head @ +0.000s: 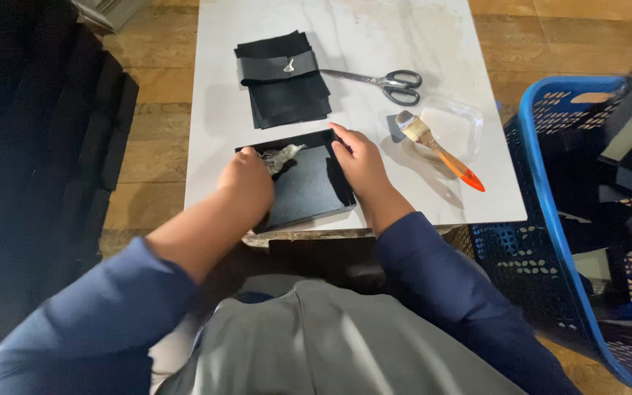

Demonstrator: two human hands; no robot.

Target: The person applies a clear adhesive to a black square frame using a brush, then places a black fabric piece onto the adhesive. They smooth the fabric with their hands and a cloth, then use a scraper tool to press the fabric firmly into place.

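Lying at the near edge of the white table (pixel 433 29), the shallow black box (pixel 309 186) is steadied by the right hand (pixel 360 161), fingers flat on its right wall, while a crumpled rag (pixel 281 156), gripped in the left hand (pixel 246 179), is pressed inside, the lining judged partly done, with cut black sheets (pixel 283 77) stacked beyond unused.

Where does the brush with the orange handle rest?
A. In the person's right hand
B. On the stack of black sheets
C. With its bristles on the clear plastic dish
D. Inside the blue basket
C: the brush lies with its bristles over the rim of the clear plastic dish, its orange handle pointing toward the blue basket, apart from the right hand.
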